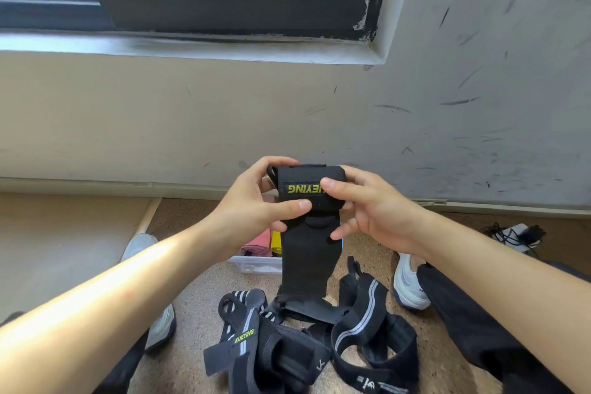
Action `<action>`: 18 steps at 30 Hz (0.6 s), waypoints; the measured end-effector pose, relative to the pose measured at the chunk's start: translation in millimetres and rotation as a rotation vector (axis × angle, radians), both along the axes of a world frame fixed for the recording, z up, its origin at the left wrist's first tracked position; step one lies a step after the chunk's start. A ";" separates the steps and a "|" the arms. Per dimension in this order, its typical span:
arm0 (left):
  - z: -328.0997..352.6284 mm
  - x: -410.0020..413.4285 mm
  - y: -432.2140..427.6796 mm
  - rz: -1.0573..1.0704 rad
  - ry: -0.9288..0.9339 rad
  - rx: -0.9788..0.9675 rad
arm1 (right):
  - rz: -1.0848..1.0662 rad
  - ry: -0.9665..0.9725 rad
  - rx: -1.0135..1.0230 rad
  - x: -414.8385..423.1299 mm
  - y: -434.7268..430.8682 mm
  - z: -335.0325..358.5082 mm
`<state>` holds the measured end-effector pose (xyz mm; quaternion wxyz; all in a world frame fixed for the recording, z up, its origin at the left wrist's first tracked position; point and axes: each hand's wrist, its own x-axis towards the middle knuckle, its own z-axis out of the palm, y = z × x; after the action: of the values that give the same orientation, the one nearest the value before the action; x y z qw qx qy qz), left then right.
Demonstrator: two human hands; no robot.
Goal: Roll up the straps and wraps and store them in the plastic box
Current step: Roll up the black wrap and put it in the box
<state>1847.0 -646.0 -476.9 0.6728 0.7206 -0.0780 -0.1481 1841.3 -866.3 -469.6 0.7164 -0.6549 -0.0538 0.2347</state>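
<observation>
At the bottom centre of the frame a heap of black elastic straps with grey stripes (319, 339) lies loose on the speckled brown floor (198, 281), not yet rolled. Rising from it, the tail of a wide black fabric wrap with a yellow-green label (307, 262) hangs slack, its lower end resting among the heap.

Just above, both hands hold the wrap's rolled top. The left hand (256, 201) has its thumb across the front and fingers curled behind; the right hand (374, 211) pinches the roll with its thumb on the label, its lower fingers spread loose.

The roll looks only begun. To do it well, keep the tail lightly taut, turn the roll downward, and keep both edges flush so it does not cone.

Behind the hands, partly hidden, the clear plastic box (256, 264) holds a pink roll (257, 243) and a yellow one (275, 243).
</observation>
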 end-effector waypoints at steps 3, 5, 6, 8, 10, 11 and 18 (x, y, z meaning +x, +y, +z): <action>-1.7 2.5 4.4 -0.061 0.136 0.038 | -0.027 -0.016 0.052 0.6 -0.8 2.1; -3.0 2.4 6.1 -0.151 0.217 0.034 | -0.051 -0.045 0.042 1.2 -2.3 3.2; -2.5 1.7 5.8 -0.181 0.232 0.023 | -0.070 -0.062 0.028 1.5 -3.2 3.3; 1.4 0.0 3.2 -0.187 0.242 -0.009 | -0.089 -0.111 -0.009 0.8 -4.2 2.4; 5.2 -0.6 0.5 -0.153 0.248 -0.022 | -0.072 -0.177 -0.069 -1.7 -3.3 2.0; 4.8 -0.2 0.4 -0.137 0.244 -0.027 | -0.063 -0.207 -0.096 -3.2 -2.2 2.4; 2.9 2.3 3.8 -0.075 0.181 -0.099 | 0.017 -0.156 -0.135 -4.1 -2.1 2.5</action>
<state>1849.4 -642.2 -474.1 0.7058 0.6668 -0.0513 -0.2335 1837.2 -868.4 -467.2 0.6623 -0.7173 -0.0993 0.1922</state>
